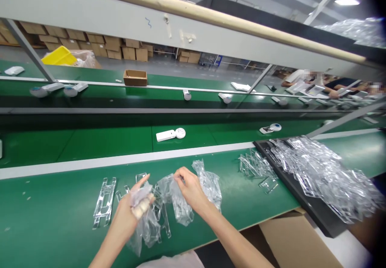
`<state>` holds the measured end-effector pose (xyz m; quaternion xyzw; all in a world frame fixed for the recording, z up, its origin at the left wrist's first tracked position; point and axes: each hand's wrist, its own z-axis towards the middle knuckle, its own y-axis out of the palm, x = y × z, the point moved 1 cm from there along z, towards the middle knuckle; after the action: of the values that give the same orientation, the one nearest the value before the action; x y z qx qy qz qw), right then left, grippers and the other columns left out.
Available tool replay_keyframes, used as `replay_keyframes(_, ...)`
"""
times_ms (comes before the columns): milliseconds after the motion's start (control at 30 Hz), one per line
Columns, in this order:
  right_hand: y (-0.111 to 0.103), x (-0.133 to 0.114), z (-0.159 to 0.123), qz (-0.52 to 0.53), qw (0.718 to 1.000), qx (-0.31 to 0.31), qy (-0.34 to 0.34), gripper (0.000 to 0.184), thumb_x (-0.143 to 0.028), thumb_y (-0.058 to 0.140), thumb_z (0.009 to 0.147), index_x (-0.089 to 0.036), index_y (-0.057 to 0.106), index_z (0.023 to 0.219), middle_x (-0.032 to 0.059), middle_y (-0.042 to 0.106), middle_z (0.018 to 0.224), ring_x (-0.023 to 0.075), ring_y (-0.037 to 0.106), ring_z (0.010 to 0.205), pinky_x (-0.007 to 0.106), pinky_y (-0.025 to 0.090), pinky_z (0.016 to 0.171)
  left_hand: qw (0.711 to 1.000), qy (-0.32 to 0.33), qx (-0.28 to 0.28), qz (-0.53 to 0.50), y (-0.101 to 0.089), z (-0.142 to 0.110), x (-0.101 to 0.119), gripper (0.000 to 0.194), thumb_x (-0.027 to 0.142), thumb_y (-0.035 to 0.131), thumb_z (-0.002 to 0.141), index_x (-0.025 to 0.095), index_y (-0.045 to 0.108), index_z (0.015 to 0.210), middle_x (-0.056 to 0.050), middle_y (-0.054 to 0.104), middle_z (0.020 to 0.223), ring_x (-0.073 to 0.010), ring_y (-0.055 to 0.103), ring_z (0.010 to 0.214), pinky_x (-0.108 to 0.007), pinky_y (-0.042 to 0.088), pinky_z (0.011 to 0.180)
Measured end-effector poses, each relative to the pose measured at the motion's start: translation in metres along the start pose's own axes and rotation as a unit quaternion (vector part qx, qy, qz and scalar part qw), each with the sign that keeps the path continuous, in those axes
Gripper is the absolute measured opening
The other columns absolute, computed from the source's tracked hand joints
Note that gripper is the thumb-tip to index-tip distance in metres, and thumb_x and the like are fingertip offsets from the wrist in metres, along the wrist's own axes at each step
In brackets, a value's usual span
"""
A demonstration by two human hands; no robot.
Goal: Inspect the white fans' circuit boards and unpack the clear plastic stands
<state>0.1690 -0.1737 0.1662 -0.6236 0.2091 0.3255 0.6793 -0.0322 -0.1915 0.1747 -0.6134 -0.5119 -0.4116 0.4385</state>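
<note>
My left hand [128,211] has its fingers curled around a crumpled clear plastic bag [146,229], its thumb pointing up and away. Pale coverings show on some of its fingers. Close by on the right, my right hand [190,187] pinches thin clear plastic film [180,203] between thumb and fingertips. Another crumpled clear bag [211,182] lies just beyond that hand. Clear plastic frames [166,221] lie partly hidden under the bags and between the hands. To the left of my left hand, a clear plastic frame [104,203] rests flat on the green bench [54,219].
A black tray [297,193] heaped with clear plastic frames [319,167] stands at right, with a loose pile [256,165] beside it. White round-headed devices [171,135] lie on the green belt [96,143] ahead. A slanted metal post [346,119] rises behind the tray. Other people's hands [333,94] work far right.
</note>
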Motion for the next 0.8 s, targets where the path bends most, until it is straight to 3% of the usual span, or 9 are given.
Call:
replay_keyframes(133, -0.004, -0.032, -0.003, 0.095, 0.994, 0.018, -0.044, 0.018, -0.010, 0.041, 0.086, -0.021, 0.053, 0.079, -0.0005, 0.055, 0.082, 0.0131, 0.053, 0.079, 0.025, 0.040, 0.073, 0.994, 0.071, -0.020, 0.085, 0.011, 0.009, 0.006, 0.039, 0.040, 0.063, 0.071, 0.023, 0.068, 0.106, -0.004, 0.070, 0.083, -0.0234, 0.063, 0.080, -0.030, 0.047, 0.071)
replay_keyframes(233, -0.008, -0.043, -0.002, 0.113, 0.993, 0.005, -0.042, 0.017, -0.010, 0.043, 0.085, -0.021, 0.053, 0.079, -0.0006, 0.055, 0.082, 0.0135, 0.053, 0.081, 0.026, 0.039, 0.074, 0.994, 0.096, 0.005, 0.055, 0.007, 0.014, 0.002, 0.029, 0.040, 0.062, 0.073, 0.020, 0.072, 0.091, -0.005, 0.070, 0.085, -0.0236, 0.063, 0.082, -0.029, 0.046, 0.072)
replay_keyframes(433, -0.018, -0.024, 0.007, 0.240, 0.968, -0.002, 0.071, 0.013, -0.014, 0.049, 0.075, -0.021, 0.056, 0.085, -0.0015, 0.056, 0.077, 0.0137, 0.052, 0.074, 0.028, 0.041, 0.072, 0.993, 0.063, 0.102, -0.012, -0.022, 0.014, 0.005, 0.028, 0.043, 0.070, 0.064, 0.018, 0.067, 0.077, -0.004, 0.066, 0.078, -0.0197, 0.059, 0.070, -0.026, 0.045, 0.062)
replay_keyframes(633, -0.024, -0.017, 0.011, 0.408, 0.904, 0.032, 0.124, 0.019, -0.023, 0.061, 0.070, -0.019, 0.057, 0.088, -0.0037, 0.051, 0.071, 0.0113, 0.048, 0.066, 0.025, 0.038, 0.066, 0.991, 0.091, 0.093, -0.018, -0.049, 0.007, 0.028, 0.028, 0.043, 0.072, 0.062, 0.018, 0.061, 0.069, -0.009, 0.056, 0.121, -0.0234, 0.058, 0.089, -0.021, 0.038, 0.046)
replay_keyframes(700, -0.025, -0.018, 0.012, 0.446, 0.883, 0.038, 0.143, 0.022, -0.025, 0.065, 0.068, -0.020, 0.058, 0.088, -0.0040, 0.051, 0.070, 0.0108, 0.047, 0.066, 0.025, 0.037, 0.065, 0.992, 0.066, 0.086, -0.058, -0.052, 0.005, 0.031, 0.029, 0.042, 0.071, 0.064, 0.018, 0.054, 0.066, -0.007, 0.061, 0.114, -0.0181, 0.059, 0.075, -0.021, 0.036, 0.043)
replay_keyframes(800, -0.026, -0.020, 0.015, 0.470, 0.868, 0.054, 0.150, 0.025, -0.027, 0.067, 0.067, -0.020, 0.058, 0.089, -0.0039, 0.053, 0.072, 0.0105, 0.047, 0.067, 0.024, 0.036, 0.065, 0.989, 0.041, 0.100, -0.096, -0.050, 0.004, 0.030, 0.031, 0.042, 0.071, 0.065, 0.020, 0.051, 0.071, -0.001, 0.065, 0.079, -0.0101, 0.048, 0.051, -0.020, 0.033, 0.042)
